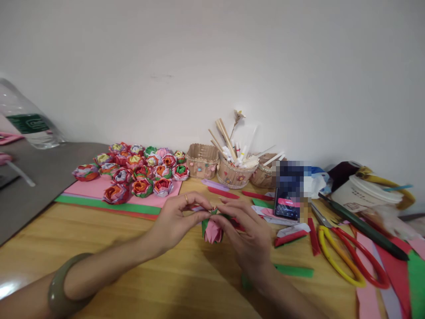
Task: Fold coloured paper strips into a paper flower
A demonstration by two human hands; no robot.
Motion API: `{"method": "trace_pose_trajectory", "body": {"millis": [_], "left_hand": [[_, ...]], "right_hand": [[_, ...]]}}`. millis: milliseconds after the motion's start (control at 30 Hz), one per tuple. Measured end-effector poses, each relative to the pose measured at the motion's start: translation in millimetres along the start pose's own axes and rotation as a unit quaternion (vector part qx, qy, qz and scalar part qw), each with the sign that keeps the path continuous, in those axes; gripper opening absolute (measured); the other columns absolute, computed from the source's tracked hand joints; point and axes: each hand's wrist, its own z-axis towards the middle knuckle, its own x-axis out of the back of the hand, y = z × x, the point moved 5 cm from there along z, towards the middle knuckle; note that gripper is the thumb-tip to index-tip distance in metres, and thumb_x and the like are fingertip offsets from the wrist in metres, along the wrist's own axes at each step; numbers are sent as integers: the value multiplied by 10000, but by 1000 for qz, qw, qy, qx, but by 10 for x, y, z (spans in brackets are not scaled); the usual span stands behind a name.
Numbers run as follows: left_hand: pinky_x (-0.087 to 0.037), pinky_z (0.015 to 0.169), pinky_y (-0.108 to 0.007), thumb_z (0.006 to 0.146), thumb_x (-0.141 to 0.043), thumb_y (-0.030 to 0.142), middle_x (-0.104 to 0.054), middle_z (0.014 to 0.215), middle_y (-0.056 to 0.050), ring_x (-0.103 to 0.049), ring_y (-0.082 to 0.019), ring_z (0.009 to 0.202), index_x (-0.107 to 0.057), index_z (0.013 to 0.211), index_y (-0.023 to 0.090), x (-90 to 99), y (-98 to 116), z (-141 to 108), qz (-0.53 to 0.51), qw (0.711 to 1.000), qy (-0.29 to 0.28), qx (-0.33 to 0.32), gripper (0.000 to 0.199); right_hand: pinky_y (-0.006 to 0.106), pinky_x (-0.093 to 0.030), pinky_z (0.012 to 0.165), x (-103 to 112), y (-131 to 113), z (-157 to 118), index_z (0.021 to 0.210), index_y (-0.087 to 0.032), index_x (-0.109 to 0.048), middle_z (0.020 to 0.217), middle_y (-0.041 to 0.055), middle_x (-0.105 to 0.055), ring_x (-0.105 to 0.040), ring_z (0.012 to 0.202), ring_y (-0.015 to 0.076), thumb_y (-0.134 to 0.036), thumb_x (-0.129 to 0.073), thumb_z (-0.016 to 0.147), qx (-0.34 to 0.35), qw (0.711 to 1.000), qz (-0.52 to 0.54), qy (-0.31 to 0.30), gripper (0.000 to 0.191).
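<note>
Between my two hands, just above the wooden table [139, 274], is a folded paper flower [213, 232] with pink petals and green paper at its side and top. My left hand [179, 215], wearing a ring, pinches the flower's upper left edge between thumb and fingers. On the other side my right hand [249, 230] grips the upper right edge, its thumb pressed against the paper. Fingers hide part of the flower's top. Folded red paper strips [222, 192] lie just beyond my hands, and a green strip [294, 270] is near my right wrist.
Several finished paper flowers [142, 187] rest on coloured sheets [86, 188] at the left. Craft baskets [202, 161] stand along the wall, one holding sticks. At the right are a phone [287, 208], scissors [341, 257], a dark green pen-like tool [365, 226] and a white tub [365, 195].
</note>
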Motion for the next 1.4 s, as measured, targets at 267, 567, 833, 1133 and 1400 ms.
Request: {"method": "trace_pose_trajectory", "body": {"millis": [267, 567, 833, 1133, 1400], "left_hand": [[-487, 643, -249, 700, -643, 169, -628, 694, -26, -593, -142, 682, -610, 697, 151, 3, 26, 7, 38, 998, -13, -46, 37], [-480, 690, -251, 756, -604, 161, -640, 740, -32, -598, -144, 732, -598, 739, 157, 2, 63, -18, 72, 991, -52, -101, 18], [-465, 774, -279, 787, -578, 152, -667, 915, -45, -593, -157, 865, -659, 1012, 220, -32, 77, 14, 88, 982, -115, -118, 248], [-471, 723, -280, 725, -633, 185, -650, 797, -40, -593, -161, 779, -678, 807, 164, -16, -24, 40, 11, 995, -97, -16, 96], [-460, 690, -273, 739, -628, 180, -622, 728, -27, -590, -151, 719, -649, 768, 153, -20, 32, 20, 5, 995, -93, -43, 44]], "right_hand": [[340, -532, 687, 27, -77, 12, 830, -209, -662, 731, 38, -659, -631, 779, 200, -143, -672, 734, 89, 994, -56, 27, 116], [321, -529, 647, 27, -89, 23, 867, -199, -640, 786, 55, -637, -614, 762, 183, -126, -660, 744, 94, 995, -25, 13, 145], [321, -522, 652, 31, -129, 22, 840, -183, -642, 738, 48, -651, -604, 746, 176, -96, -676, 724, 125, 992, -34, 12, 149], [323, -513, 664, 43, -148, 42, 799, -172, -627, 690, 36, -639, -587, 742, 181, -103, -704, 697, 141, 989, -35, 14, 144], [326, -500, 665, 50, -147, 33, 831, -175, -632, 736, 48, -633, -587, 748, 185, -115, -691, 714, 129, 991, -20, 13, 144]]}}
